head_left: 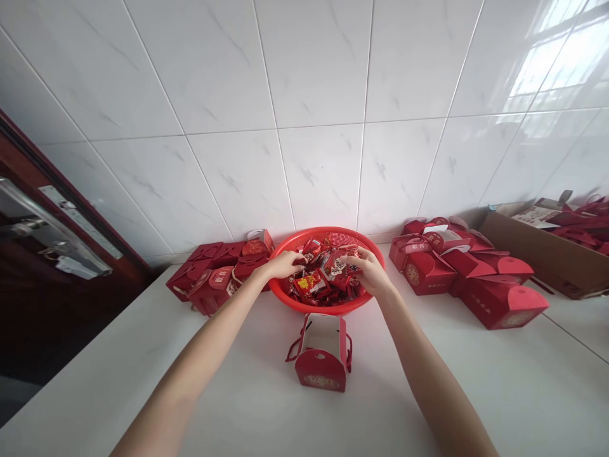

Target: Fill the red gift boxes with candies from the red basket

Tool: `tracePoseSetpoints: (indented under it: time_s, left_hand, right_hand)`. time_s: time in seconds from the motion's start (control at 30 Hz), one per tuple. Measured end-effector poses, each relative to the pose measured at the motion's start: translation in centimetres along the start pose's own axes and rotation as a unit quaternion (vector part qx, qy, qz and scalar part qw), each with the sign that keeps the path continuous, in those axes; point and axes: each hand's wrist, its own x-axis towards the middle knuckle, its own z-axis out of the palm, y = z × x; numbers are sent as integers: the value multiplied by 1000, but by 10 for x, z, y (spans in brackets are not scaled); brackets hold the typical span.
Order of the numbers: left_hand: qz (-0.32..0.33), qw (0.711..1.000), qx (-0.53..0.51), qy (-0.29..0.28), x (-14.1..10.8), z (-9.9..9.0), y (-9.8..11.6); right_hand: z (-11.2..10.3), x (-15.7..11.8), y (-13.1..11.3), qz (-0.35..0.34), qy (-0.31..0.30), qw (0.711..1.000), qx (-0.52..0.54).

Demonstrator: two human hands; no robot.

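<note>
A glossy red-and-white plastic packet [339, 265], pinched between the right hand's [372, 271] fingers within the round red plastic basket [328, 310], should handle light, slippery, best held by its edge; left hand's [287, 264] grip indeterminable.

Two bare arms reaching forward, hands nearly level.
Left arm [204, 352] slants in from seven o'clock, right arm [419, 349] from five; left hand [288, 264] and right hand [367, 266] have bent fingers.
</note>
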Motion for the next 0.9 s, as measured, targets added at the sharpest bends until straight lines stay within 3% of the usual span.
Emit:
tracePoseSetpoints:
  time_s: [0.17,0.33,0.5,0.9]
  left_hand:
    - [30,989,-139,46,-4,-2,-5]
    - [20,968,-236,79,-12,-1,-3]
    - [30,929,-355,99,-18,2,5]
    - [41,899,-415,135,-24,14,14]
  right_hand:
    - [0,0,-1,2,3,1000,0]
    - [-1,1,1,-1,-1,1000,1]
    - [-3,2,3,-3,-9,1000,1]
    - [-1,-1,1,1,-9,1000,0]
